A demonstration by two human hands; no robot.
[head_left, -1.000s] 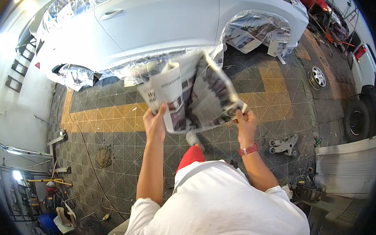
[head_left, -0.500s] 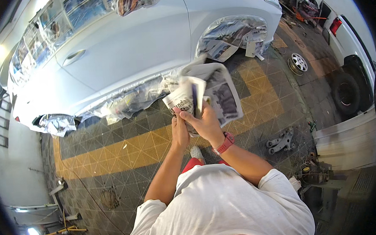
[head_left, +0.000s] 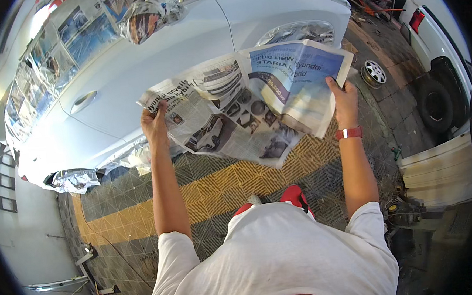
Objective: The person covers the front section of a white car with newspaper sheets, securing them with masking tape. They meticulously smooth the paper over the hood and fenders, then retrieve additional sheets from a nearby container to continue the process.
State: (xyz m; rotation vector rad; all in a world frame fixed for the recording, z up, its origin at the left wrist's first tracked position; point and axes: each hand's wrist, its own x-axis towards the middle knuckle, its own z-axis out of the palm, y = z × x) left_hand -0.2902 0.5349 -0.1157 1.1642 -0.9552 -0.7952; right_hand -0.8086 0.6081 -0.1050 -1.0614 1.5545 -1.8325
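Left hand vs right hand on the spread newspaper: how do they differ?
The left hand grips the grey black-and-white page edge of the spread newspaper, lower in the head view; the right hand grips the folded blue colour page, higher. The right wrist wears a red band; the left wrist is bare. Both pinch opposite edges, holding the paper open before the white car.

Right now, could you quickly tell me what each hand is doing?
Left hand: closed on the left edge of the newspaper.
Right hand: closed on its right edge.

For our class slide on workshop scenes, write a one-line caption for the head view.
Both hands, left and right, spread a newspaper beside a masked white car.
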